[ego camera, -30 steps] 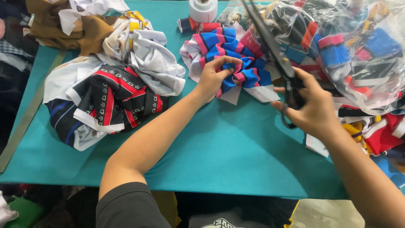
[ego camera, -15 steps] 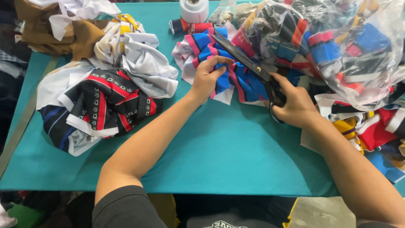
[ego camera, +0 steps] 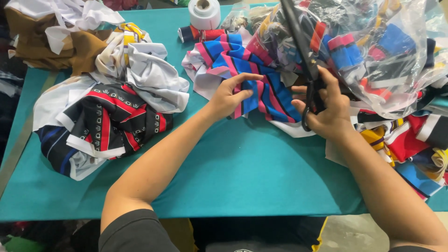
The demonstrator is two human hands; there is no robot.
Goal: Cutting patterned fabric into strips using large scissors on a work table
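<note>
Clenched around the black scissors (ego camera: 305,70), the right hand (ego camera: 326,109) has fingers through the loops, blades pointing away over the clear bag of scraps (ego camera: 387,51). On the teal worktop (ego camera: 242,172), the blue, pink and white striped cloth (ego camera: 247,70) lies bunched between both hands; the left hand (ego camera: 231,95) pinches its edge. Cutting well probably means pulling that edge taut and flat, fingertips kept off the blade line.

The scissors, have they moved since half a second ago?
Yes. The scissors in the right hand swung from lying across the striped fabric toward upright, against the plastic bag.
</note>
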